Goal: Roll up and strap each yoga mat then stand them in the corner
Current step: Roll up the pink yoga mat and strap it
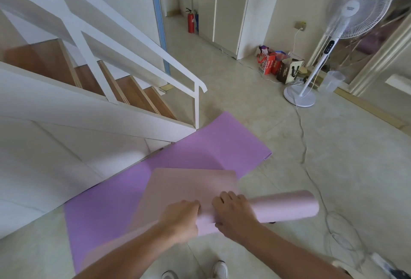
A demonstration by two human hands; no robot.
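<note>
A pale pink yoga mat is mostly rolled into a tube that lies across the floor in front of me, with its loose flat end reaching away over a purple mat. My left hand and my right hand grip the roll side by side near its middle. The purple yoga mat lies flat on the floor along the base of the staircase, partly covered by the pink one. No strap can be made out.
A white staircase with wooden steps stands at the left. A white pedestal fan stands at the right, its cable trailing over the tiles. Bags and boxes and a red fire extinguisher are by the far wall. My shoes are below.
</note>
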